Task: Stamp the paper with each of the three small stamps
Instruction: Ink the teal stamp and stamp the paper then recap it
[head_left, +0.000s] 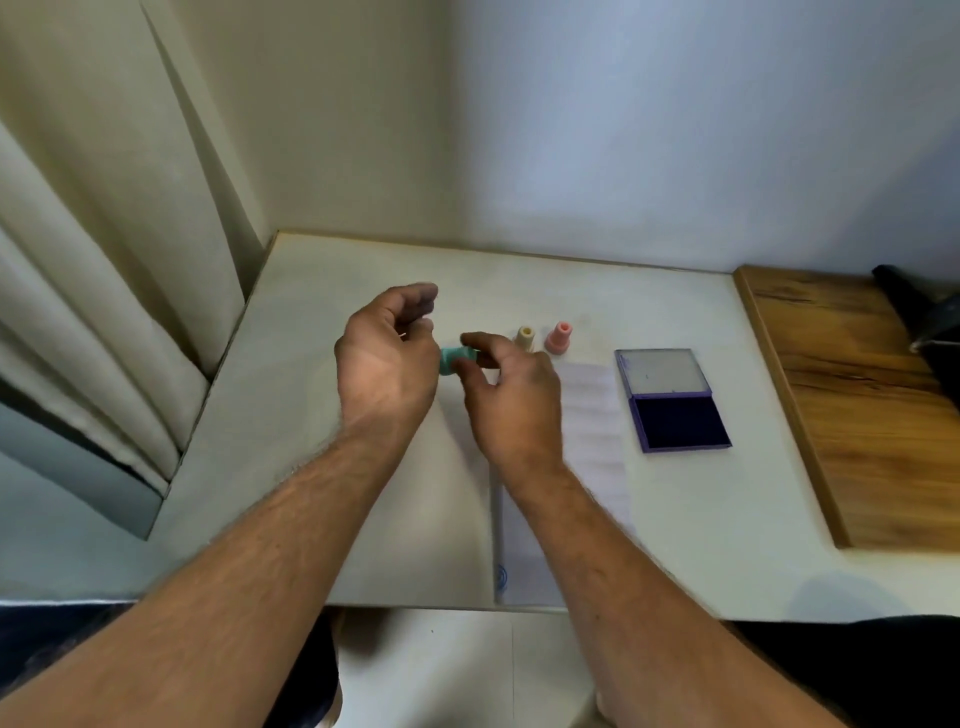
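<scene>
A small green stamp (456, 359) is held on its side above the table, pinched between the thumb and forefinger of my right hand (511, 395). My left hand (389, 353) hovers just left of it with loosely curled fingers; whether it touches the stamp is unclear. A cream stamp (526, 339) and a pink stamp (559, 338) stand upright behind my right hand. The lined white paper (592, 415) lies under my right forearm, with a blue round mark (502, 574) near its front left corner. The open ink pad (673, 399) lies to the right of the paper.
The white table (311, 415) ends at a curtain on the left and a wall behind. A wooden board (852, 395) lies at the right, with a dark object (919, 317) on its far end.
</scene>
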